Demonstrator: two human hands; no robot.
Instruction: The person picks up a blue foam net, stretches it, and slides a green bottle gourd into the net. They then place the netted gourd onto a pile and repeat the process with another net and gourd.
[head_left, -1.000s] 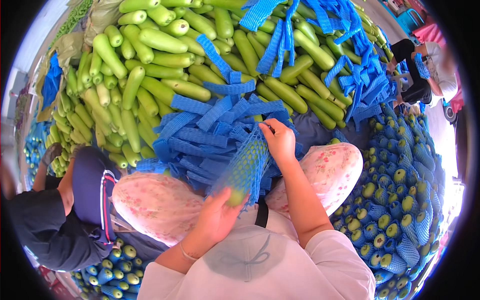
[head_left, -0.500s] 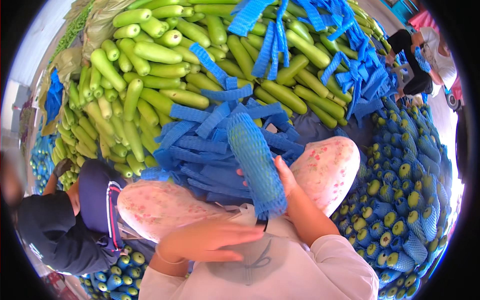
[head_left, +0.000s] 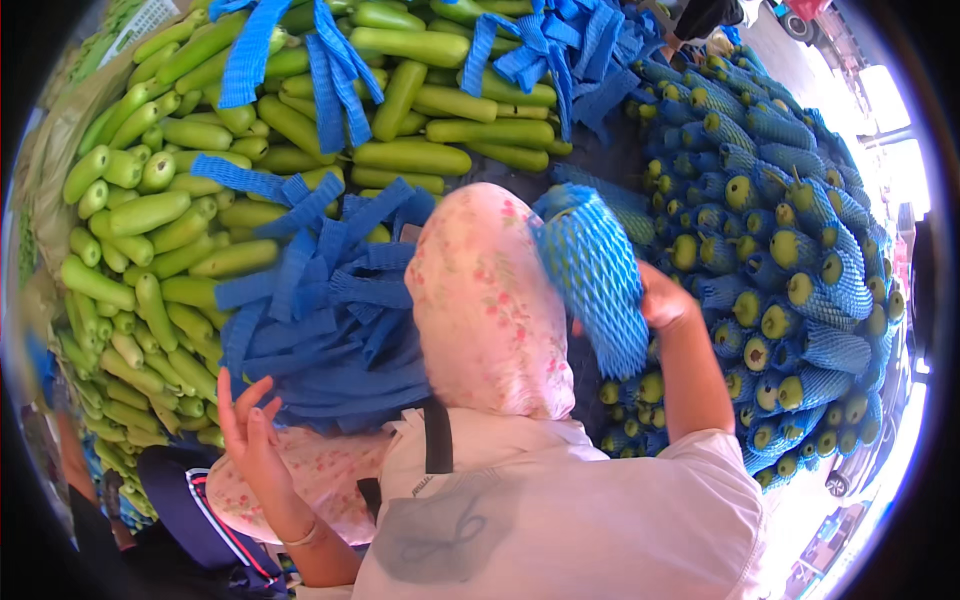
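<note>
My right hand (head_left: 665, 298) grips a green gourd in a blue foam net sleeve (head_left: 595, 275), holding it to the right of my raised knee (head_left: 490, 290). The mesh covers most of the gourd's length, and green shows through it. My left hand (head_left: 255, 430) is lifted over my other leg, fingers spread and holding nothing. Just beyond that hand lies a heap of flat blue foam net sleeves (head_left: 325, 340). Behind the heap, bare green gourds (head_left: 410, 157) are piled high.
To the right stands a large stack of sleeved gourds (head_left: 775, 250), their ends facing me. More loose blue sleeves (head_left: 570, 50) hang over the far part of the bare pile. Close by on my left, another person's dark trouser leg (head_left: 190, 500) shows.
The view has swung right. My right hand has carried the sleeved gourd from my lap toward the right-hand stack. My left hand has moved away from the gourd, out to the left.
</note>
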